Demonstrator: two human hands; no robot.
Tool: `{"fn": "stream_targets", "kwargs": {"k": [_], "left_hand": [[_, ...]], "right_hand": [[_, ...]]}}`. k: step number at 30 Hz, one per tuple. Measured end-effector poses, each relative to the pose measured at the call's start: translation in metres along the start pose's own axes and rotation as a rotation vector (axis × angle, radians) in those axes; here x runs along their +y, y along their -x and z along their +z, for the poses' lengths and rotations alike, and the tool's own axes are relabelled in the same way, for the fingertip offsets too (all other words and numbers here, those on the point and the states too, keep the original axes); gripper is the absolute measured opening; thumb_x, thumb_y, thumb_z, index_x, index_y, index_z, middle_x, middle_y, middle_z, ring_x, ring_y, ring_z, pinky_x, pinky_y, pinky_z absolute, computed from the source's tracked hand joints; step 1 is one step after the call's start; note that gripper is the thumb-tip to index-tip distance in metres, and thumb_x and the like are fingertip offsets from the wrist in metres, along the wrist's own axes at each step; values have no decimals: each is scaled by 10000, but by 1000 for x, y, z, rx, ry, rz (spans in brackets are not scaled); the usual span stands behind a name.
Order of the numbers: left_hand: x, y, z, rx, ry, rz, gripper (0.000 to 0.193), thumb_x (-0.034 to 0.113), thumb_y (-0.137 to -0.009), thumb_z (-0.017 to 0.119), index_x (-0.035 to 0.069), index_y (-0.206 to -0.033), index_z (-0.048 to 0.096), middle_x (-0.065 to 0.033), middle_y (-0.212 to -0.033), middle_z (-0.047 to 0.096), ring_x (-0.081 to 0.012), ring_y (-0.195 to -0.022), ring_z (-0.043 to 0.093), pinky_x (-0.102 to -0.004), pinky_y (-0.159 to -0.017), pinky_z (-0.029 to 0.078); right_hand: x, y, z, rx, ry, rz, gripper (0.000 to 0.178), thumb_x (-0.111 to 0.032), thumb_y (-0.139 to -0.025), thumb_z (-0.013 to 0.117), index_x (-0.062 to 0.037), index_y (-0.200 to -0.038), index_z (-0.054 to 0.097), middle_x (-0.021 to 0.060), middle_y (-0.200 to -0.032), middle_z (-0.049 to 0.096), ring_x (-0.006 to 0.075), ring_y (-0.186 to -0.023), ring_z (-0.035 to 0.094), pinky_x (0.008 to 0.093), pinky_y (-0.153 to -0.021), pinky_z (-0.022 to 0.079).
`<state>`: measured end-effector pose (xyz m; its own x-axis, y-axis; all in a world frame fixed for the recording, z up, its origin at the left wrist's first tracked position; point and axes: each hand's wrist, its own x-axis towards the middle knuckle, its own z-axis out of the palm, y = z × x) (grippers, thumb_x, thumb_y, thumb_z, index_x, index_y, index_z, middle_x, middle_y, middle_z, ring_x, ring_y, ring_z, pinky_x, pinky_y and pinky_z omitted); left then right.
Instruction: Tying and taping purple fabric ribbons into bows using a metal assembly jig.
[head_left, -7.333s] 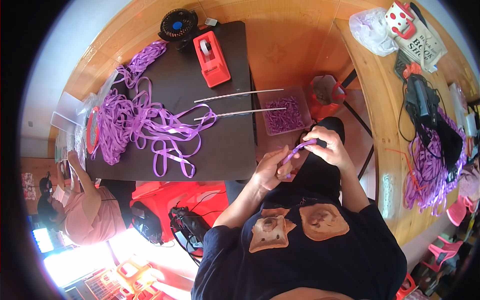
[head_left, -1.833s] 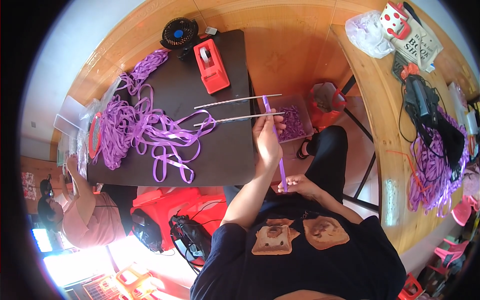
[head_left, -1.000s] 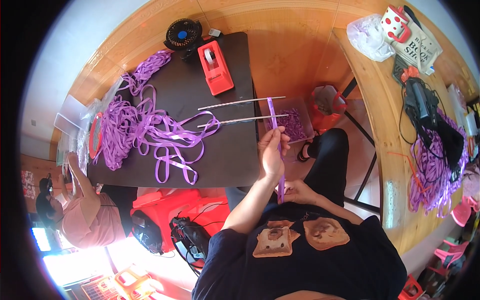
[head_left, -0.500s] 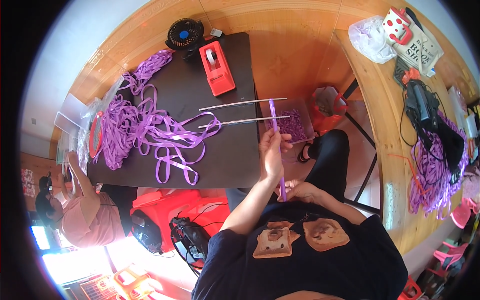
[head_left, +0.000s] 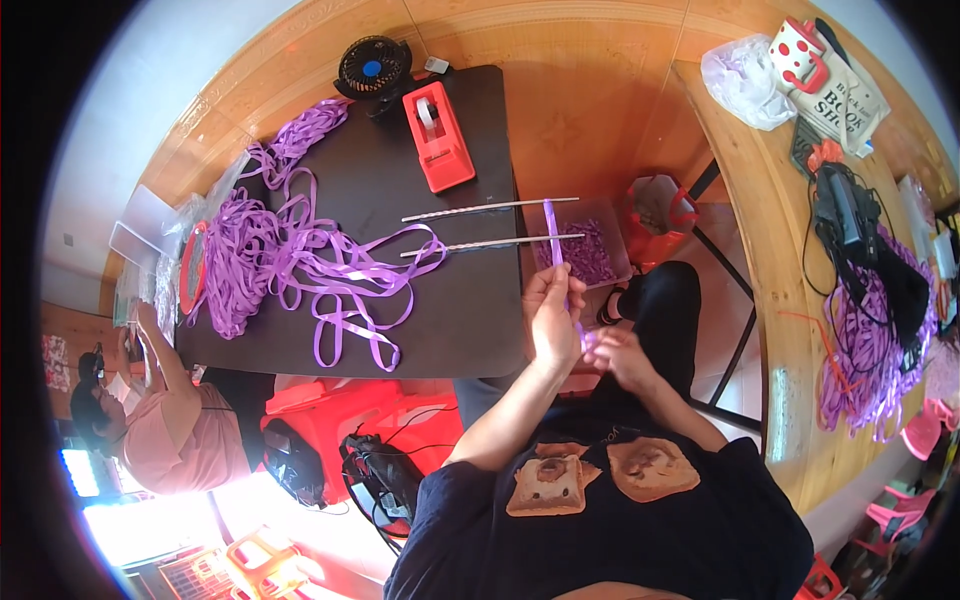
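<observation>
A purple ribbon (head_left: 555,240) runs over two thin metal rods (head_left: 490,209) that jut past the right edge of the dark table. My left hand (head_left: 554,318) pinches the ribbon just below the rods. Lower and to the right, my right hand (head_left: 617,358) has its fingers closed on the ribbon's lower part, which bends between the two hands. On the table, a large tangled heap of purple ribbon (head_left: 240,265) lies to the left, its loose loops reaching toward the rods.
A red tape dispenser (head_left: 438,137) and black fan (head_left: 373,68) stand at the table's back. Beyond the rods, a bin of short purple pieces (head_left: 590,250) sits beside a red bucket (head_left: 660,208). A wooden table (head_left: 760,260) runs along the right. Another person (head_left: 180,430) works at far left.
My right hand has moved up and to the right, nearer my left hand. The ribbon, earlier straight down to my lap, now bends between the hands. My left hand has shifted slightly.
</observation>
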<state>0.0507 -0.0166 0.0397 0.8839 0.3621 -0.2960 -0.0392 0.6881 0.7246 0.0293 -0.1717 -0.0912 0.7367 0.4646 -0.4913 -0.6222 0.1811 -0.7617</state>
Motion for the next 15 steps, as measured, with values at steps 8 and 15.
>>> {"fn": "stream_targets", "kwargs": {"k": [8,15], "left_hand": [[-6,-6,-1,38,-15,61,115,167,-958,541,66,-924,586,5,-677,574,-28,-516,396,-161,-479,278],[-9,-8,-3,30,-100,105,117,165,-952,547,63,-906,582,11,-671,567,-27,-518,395,-173,-473,273]], "right_hand": [[-136,-25,51,221,545,-889,123,11,-855,610,13,-972,647,18,-827,600,52,-759,530,189,-686,413],[-242,-56,80,-266,950,-1195,194,61,-818,599,-4,-987,667,130,-1157,576,231,-1033,579,306,-875,452]]}}
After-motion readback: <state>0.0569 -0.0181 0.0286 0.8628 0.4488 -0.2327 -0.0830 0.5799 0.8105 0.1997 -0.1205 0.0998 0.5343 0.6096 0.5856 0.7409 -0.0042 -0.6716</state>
